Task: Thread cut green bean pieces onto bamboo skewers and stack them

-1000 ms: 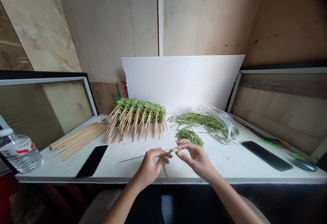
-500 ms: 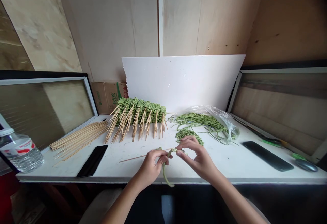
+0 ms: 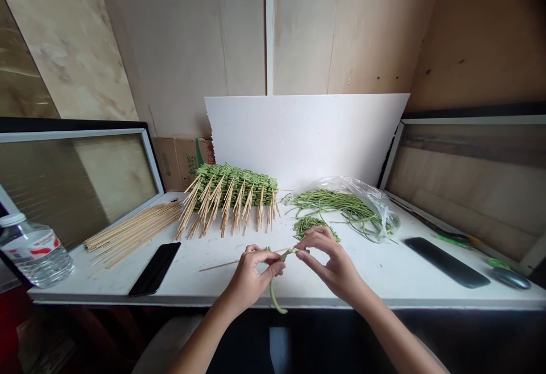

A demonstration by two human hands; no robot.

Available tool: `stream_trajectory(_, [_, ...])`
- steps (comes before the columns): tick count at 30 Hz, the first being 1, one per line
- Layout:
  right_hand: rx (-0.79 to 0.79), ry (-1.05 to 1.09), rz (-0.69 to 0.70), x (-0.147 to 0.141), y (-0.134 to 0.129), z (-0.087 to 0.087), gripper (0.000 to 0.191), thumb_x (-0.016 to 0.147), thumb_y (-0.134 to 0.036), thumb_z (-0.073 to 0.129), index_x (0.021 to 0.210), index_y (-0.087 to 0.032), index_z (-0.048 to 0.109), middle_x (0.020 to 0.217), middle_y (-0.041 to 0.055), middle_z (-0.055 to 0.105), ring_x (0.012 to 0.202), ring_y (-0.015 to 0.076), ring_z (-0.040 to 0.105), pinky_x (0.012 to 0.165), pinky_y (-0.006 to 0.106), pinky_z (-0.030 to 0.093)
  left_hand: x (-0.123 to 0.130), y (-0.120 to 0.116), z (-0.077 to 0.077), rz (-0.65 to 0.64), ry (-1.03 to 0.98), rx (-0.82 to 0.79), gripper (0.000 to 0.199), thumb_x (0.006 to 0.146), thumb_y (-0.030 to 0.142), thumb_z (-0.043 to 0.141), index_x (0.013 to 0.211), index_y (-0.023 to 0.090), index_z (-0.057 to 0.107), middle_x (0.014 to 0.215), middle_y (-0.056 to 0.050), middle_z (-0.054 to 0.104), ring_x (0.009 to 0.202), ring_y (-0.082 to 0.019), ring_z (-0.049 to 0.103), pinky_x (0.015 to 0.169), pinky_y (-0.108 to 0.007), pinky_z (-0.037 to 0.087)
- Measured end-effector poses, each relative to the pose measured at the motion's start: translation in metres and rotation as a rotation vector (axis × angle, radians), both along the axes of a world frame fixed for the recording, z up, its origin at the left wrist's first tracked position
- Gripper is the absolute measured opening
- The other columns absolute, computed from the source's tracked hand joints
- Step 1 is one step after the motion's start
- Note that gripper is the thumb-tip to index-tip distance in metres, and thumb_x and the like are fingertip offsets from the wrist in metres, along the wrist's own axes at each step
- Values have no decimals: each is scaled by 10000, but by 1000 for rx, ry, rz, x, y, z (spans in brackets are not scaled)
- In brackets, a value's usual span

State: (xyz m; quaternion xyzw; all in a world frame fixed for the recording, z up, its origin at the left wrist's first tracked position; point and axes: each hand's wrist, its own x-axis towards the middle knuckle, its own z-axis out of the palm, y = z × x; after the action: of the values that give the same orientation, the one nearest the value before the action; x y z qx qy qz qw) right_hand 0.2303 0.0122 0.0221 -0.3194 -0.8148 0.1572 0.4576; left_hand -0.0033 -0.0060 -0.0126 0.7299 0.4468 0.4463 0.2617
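White table (image 3: 392, 274), bean (image 3: 273, 294) between hands (image 3: 249, 276)

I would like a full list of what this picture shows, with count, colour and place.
Table: one, white, centre
Skewered beans: many, green on tan sticks, back left
Loose skewers: many, tan, left
Long beans: many, green, back right
Plastic bag: one, clear, around long beans
Cut beans: pile, green, behind right hand
Phone: one, black, front left
Flat slab: one, dark, right
Mouse-like object: one, grey, far right
Bottle: one, clear, far left
Board: one, white, back
Cardboard: brown, back left
Framed panels: two, translucent, both sides
Wall: beige, behind
Held skewer: one, tan, left hand
Held bean: green, between hands
Left hand: one, bare, centre
Right hand: one, bare, centre
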Motion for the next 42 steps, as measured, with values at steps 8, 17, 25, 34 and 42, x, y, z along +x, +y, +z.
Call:
stream_trajectory(8, [95,-121,-39,7,12,-5,127,997,-356,637,1019,-277,735,990,78,723,1109,291,574,970,475,519,-1,-3,5,-102,82,-93,441,1030,479,533,734,231,747,776,-36,769,994,-250,565,973,-344,421])
stream_trajectory(17, [183,-267,-51,12,23,-14,117,994,-304,641,1020,-277,751,961,82,731,1113,316,571,958,510,508,-9,11,-12,-55,139,5,388,994,458,588,733,257,793,724,-53,767,936,-271,569,886,-356,470])
stream_trajectory(25, [185,-316,-60,12,28,-22,140,1004,-290,624,1005,-261,761,952,79,740,1110,310,560,971,513,493,-7,8,-5,-90,225,17,408,1021,401,556,695,258,756,687,-32,750,910,-261,571,880,-344,440])
stream_trajectory(34, [221,-276,-187,48,52,-22,177,989,-294,626,943,-255,793,933,98,768,1037,329,592,897,533,516,-30,28,-23,-18,339,65,385,1028,306,509,748,233,763,670,-21,743,701,-210,581,919,-394,410])
stream_trajectory(42, [151,-427,-325,61,83,-40,241,961,-404,651,905,-251,829,884,103,777,994,336,615,839,485,512,-30,45,-22,108,353,123,306,1001,302,557,827,246,803,782,-19,800,743,-224,645,915,-378,427])
